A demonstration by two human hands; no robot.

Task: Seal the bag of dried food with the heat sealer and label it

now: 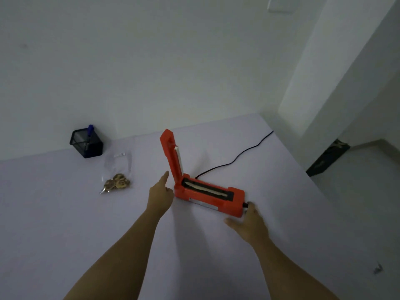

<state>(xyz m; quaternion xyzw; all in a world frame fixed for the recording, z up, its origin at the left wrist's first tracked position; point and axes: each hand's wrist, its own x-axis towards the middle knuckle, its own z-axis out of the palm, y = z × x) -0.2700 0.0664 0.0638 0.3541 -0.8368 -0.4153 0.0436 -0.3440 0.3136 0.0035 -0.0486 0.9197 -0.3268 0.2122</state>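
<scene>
An orange heat sealer (214, 199) lies on the pale table with its lid arm (172, 155) raised upright. My left hand (160, 194) rests at the sealer's left end by the hinge, fingers apart, holding nothing. My right hand (249, 221) is at the sealer's right end, fingers touching a small black knob (246, 205). A clear plastic bag (118, 169) with brown dried food pieces (118, 182) lies flat on the table to the left of the sealer, apart from both hands.
A black mesh pen holder (86, 144) with a blue marker (89, 132) stands at the back left against the wall. The sealer's black power cord (233, 160) runs off the table's far right. The table edge (324, 198) drops to the floor at right.
</scene>
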